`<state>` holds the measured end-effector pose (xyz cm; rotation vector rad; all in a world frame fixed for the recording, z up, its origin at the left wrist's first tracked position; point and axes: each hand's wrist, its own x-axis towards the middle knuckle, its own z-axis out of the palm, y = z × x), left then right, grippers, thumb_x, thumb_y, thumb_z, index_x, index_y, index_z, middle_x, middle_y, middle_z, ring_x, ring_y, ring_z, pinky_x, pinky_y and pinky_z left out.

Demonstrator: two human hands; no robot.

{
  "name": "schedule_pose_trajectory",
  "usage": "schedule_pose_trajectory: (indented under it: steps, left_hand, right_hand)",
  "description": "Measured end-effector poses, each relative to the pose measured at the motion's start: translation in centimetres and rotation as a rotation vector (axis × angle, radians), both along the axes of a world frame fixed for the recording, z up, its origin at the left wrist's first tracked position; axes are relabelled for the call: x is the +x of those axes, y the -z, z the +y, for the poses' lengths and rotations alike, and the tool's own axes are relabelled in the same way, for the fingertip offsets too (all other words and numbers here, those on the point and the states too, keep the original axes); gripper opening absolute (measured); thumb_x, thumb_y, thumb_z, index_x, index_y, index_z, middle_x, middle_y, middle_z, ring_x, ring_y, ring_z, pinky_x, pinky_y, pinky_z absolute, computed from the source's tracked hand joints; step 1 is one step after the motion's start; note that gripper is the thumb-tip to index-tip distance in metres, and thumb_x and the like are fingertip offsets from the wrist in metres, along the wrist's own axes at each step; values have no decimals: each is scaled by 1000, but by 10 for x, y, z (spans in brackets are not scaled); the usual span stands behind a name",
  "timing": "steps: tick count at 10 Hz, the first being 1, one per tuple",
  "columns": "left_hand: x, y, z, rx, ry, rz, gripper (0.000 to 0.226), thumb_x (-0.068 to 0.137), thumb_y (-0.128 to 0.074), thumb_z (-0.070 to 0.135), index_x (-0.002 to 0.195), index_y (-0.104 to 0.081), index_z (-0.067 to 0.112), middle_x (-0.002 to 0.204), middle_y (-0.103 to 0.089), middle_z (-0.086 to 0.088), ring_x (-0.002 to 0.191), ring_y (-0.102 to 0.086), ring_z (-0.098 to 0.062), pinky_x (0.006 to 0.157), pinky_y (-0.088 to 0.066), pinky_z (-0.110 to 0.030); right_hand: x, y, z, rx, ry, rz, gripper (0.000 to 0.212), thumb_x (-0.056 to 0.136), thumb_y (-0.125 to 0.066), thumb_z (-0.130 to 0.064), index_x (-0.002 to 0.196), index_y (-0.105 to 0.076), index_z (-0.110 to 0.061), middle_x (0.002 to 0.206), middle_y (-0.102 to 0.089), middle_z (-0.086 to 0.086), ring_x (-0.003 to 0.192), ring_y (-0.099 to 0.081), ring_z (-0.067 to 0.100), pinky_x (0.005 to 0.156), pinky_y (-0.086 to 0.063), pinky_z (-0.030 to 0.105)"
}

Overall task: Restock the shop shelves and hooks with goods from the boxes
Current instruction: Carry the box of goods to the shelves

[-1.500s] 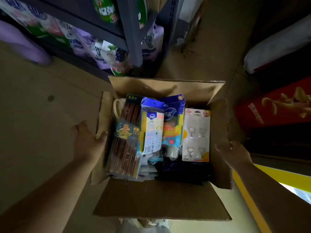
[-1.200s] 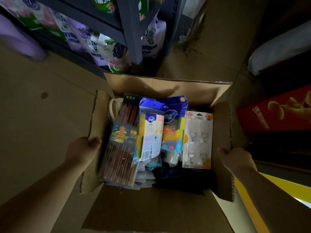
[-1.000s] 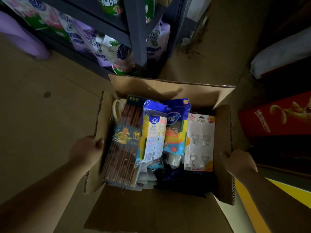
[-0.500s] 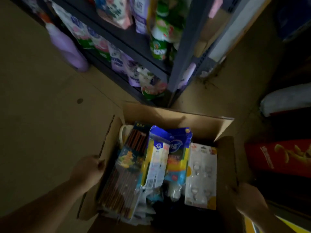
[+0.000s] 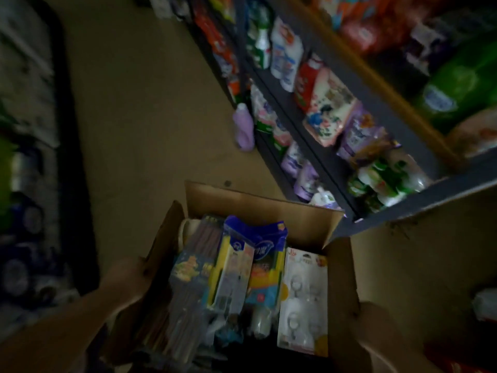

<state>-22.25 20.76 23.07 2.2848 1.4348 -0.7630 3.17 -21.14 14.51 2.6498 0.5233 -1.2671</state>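
I have both hands on an open cardboard box (image 5: 258,208), 1 on each side flap. My left hand (image 5: 126,281) has its fingers curled round the edge of the left flap, gripping it. My right hand (image 5: 376,321) sits against the outside of the right flap, low at the frame's edge; it seems to grip the flap too, but the picture is dark and blurred there and I cannot tell how the fingers lie. The box sits low in the middle of my view, above the tan floor (image 5: 134,103), with its far flap standing up. Inside, goods are packed upright side by side: a long dark pack of chopsticks (image 5: 188,278) on the left, touching a yellow and white pack (image 5: 231,275), then a blue pack (image 5: 269,254) behind it, and a white card of hooks (image 5: 304,302) against the right wall. To the right of the box runs a dark shelf unit (image 5: 336,168) crowded with pouches and bottles. A purple bottle (image 5: 243,127) stands on the floor just beside its bottom shelf, well apart from the box. Another dark rack (image 5: 67,157) lines the left edge.
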Motion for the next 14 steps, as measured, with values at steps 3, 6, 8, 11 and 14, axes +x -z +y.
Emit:
schedule_pose_trajectory:
  steps: [3,6,8,11,14]
  left_hand:
    - [-17,-107,73,44,-270,-87,42,95,-51,36,60,-45,15,66,-53,-9,64,-54,-25,55,-40,-30]
    - [-5,-128,229,-20,-317,-78,34,94,-54,33,69,-57,9,65,-53,-3,63,-54,-16,55,-40,-23]
    - [6,-123,348,-82,-377,-133,40,92,-56,28,58,-48,11,57,-49,-1,52,-48,-12,45,-32,-21]
    - [51,-129,533,-1,-472,-126,31,92,-55,31,66,-52,15,68,-55,-1,62,-55,-14,50,-34,-24]
    - [96,-151,729,92,-618,-135,36,92,-56,35,69,-57,7,68,-54,-10,65,-54,-24,59,-43,-31]
  right_hand:
    - [101,-179,233,149,-207,-80,39,96,-52,-33,60,-45,-19,58,-47,-3,51,-46,8,49,-41,23]
    - [149,-244,434,81,-349,-94,40,97,-52,-36,62,-40,-18,65,-44,-3,63,-48,10,50,-34,21]
    - [175,-250,563,67,-417,-61,23,98,-50,-34,82,-52,-17,80,-53,-3,84,-54,15,67,-41,23]
    - [248,-243,804,153,-475,-22,33,94,-57,-31,67,-41,-21,71,-46,-6,82,-52,15,50,-34,15]
    - [296,-254,1055,213,-545,-93,27,94,-59,-32,73,-49,-17,70,-50,-3,66,-50,13,50,-36,22]
